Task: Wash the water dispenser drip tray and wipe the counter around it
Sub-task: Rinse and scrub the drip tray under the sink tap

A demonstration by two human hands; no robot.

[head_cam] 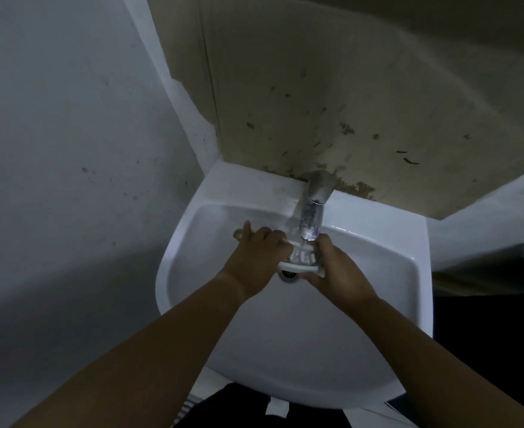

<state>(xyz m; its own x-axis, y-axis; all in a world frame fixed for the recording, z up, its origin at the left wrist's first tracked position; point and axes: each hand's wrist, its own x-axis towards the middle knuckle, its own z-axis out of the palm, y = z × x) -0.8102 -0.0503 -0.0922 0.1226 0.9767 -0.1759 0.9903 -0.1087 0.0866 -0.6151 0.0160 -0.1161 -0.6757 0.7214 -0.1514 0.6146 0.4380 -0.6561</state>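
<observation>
The white slotted drip tray (299,263) is held over the middle of a white sink (375,273), right under the chrome tap (311,208). Water runs from the tap onto the tray. My left hand (256,254) grips the tray's left side, with its fingers spread over the far edge. My right hand (336,267) grips the tray's right end. The sink drain (288,275) shows just below the tray. Most of the tray is hidden by my hands.
A grey wall (69,149) stands close on the left of the sink. Behind the tap is a stained beige wall panel (316,103). A dark object (495,304) sits to the right of the sink. Floor tiles show below the sink's front rim.
</observation>
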